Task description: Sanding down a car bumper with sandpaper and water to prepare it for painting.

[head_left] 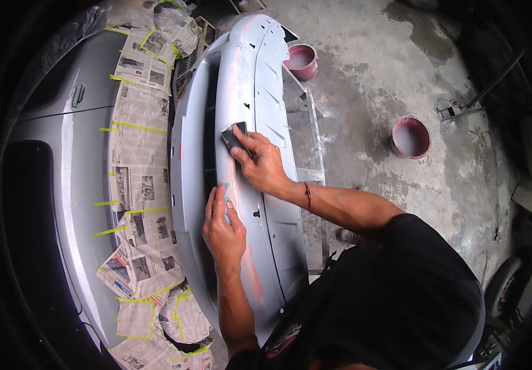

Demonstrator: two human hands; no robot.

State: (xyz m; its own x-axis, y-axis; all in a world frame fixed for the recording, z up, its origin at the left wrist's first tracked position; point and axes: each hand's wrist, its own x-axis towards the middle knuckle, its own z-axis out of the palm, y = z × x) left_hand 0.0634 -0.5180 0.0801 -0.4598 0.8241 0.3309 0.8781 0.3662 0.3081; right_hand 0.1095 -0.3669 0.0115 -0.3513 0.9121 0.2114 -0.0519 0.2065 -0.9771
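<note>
A long pale grey-white car bumper (269,123) with pinkish patches lies lengthwise before me. My right hand (260,161) grips a folded dark sheet that looks like sandpaper (235,139), pressed against the bumper's upper ridge with thumb and fingertips. Lower on the same ridge rests my left hand (225,235), its fingers stretched forward along the edge of the bumper's long opening. Between its thumb and fingers shows a small light blue piece (226,209), possibly a sponge or cloth; most of it is hidden.
To the left stands a silver car (93,179), partly masked with newspaper (139,154) and yellow-green tape. Two reddish buckets of cloudy liquid, one by the bumper's far end (303,73) and another further right (427,139), stand on the stained concrete floor (364,80). A metal frame (313,123) supports the bumper.
</note>
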